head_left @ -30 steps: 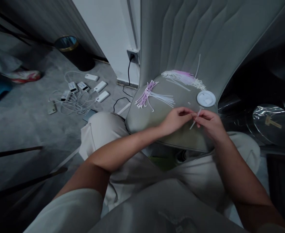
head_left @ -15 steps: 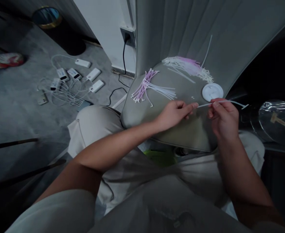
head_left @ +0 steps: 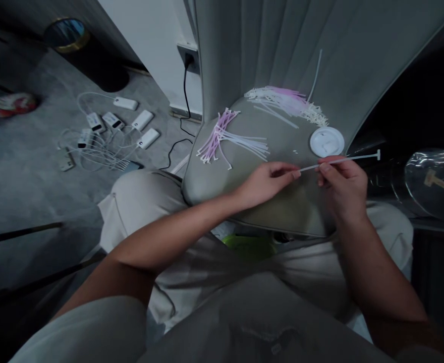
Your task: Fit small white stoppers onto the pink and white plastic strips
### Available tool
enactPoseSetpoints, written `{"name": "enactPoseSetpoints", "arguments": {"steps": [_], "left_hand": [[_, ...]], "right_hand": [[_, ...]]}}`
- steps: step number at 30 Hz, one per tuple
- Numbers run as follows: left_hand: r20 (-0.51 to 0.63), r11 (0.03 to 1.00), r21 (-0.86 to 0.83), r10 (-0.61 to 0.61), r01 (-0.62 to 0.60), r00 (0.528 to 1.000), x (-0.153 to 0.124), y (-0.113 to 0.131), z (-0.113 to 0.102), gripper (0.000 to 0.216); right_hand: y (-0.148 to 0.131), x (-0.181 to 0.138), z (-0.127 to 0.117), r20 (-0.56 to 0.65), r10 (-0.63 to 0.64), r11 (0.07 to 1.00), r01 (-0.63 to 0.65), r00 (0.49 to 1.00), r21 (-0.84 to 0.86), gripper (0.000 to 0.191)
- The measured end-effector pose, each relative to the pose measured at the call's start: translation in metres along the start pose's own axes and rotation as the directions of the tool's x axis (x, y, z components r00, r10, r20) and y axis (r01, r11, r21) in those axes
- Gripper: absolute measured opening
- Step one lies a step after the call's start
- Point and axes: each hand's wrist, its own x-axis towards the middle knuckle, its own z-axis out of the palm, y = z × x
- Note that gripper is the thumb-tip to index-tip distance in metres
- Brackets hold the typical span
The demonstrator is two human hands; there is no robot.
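Observation:
A thin white cable tie (head_left: 352, 159) is stretched level between my two hands above the grey chair seat (head_left: 282, 201). My right hand (head_left: 341, 184) pinches it near the middle, with its head sticking out to the right. My left hand (head_left: 269, 179) pinches its left tip between thumb and forefinger. Behind the hands lie a fanned bunch of pink and white ties (head_left: 225, 143), a bigger heap of ties (head_left: 286, 103) against the backrest, and a round white lid (head_left: 327, 141).
On the grey carpet at left lie several white power banks with tangled cables (head_left: 108, 133). A black bin with a gold rim (head_left: 81, 50) stands beyond them. A wall socket with a black plug (head_left: 186, 56) is near the chair. Shiny dark objects sit at right (head_left: 432, 184).
The tie went from a small upright piece pinched close between both hands to a level strand pulled out to the right. The view shifted slightly left and down.

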Motion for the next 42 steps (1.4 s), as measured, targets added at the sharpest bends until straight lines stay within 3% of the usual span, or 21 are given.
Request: {"name": "enactPoseSetpoints", "arguments": {"steps": [5, 10, 18, 22, 26, 30, 32, 34, 42], "left_hand": [[0.017, 0.966, 0.213, 0.146, -0.147, 0.989, -0.006, -0.003, 0.002, 0.025], [0.080, 0.826, 0.463, 0.322, -0.321, 0.943, -0.013, -0.003, -0.001, 0.025], [0.174, 0.747, 0.526, 0.375, -0.408, 0.911, -0.013, -0.005, -0.007, 0.024], [0.114, 0.757, 0.568, 0.317, -0.323, 0.942, -0.006, 0.001, -0.017, 0.026], [0.001, 0.805, 0.547, 0.272, -0.228, 0.962, 0.002, 0.006, -0.019, 0.042], [-0.041, 0.975, 0.223, 0.001, 0.008, 0.999, 0.003, 0.007, -0.010, 0.054], [-0.082, 0.994, 0.008, -0.111, 0.112, 0.990, 0.003, 0.008, -0.007, 0.048], [-0.131, 0.986, -0.107, -0.143, 0.130, 0.981, 0.002, 0.009, -0.008, 0.039], [-0.178, 0.968, -0.143, -0.231, 0.207, 0.957, 0.003, 0.013, -0.011, 0.033]], "right_hand": [[0.000, -0.005, 0.001, 0.082, -0.027, 0.998, 0.032, 0.996, -0.051, 0.010], [-0.004, -0.013, 0.006, 0.223, 0.064, 0.974, -0.012, 0.973, -0.227, 0.008], [-0.002, -0.012, 0.009, 0.303, 0.090, 0.966, -0.009, 0.949, -0.259, 0.016], [-0.001, -0.011, 0.006, 0.390, 0.079, 0.953, 0.044, 0.917, -0.298, 0.022], [0.000, -0.015, 0.009, 0.542, 0.066, 0.910, 0.173, 0.838, -0.378, 0.025], [0.003, -0.023, 0.017, 0.634, 0.063, 0.884, 0.252, 0.770, -0.394, 0.026], [0.005, -0.026, 0.020, 0.677, 0.075, 0.871, 0.282, 0.732, -0.401, 0.025], [0.006, -0.027, 0.021, 0.704, 0.086, 0.859, 0.305, 0.705, -0.411, 0.024], [0.016, -0.023, 0.019, 0.720, 0.089, 0.823, 0.357, 0.688, -0.442, 0.026]]}}
